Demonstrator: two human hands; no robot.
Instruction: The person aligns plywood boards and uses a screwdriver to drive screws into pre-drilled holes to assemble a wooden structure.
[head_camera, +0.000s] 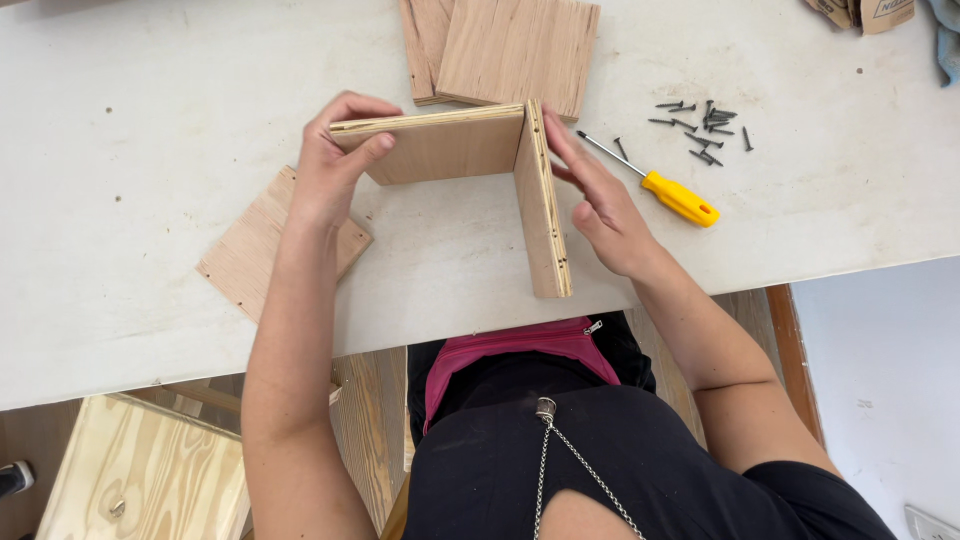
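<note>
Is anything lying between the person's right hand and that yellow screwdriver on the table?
Nothing visible does. The right hand rests against the upright plywood panel, and only bare white table separates it from the yellow screwdriver. The screws lie farther back.

Two boards stand on edge in an L at the middle of the surface (120, 150).

The cross board (440, 145) runs left to right, its right end meeting the upright side board (545, 215), which runs toward the lower frame. The left hand (330, 175) is at the cross board's left end, the right hand (600, 205) against the side board's right face. A flat board (250, 255) lies lower left, stacked boards (510, 50) at top centre, a screwdriver (665, 190) and screws (705, 125) to the right.
</note>
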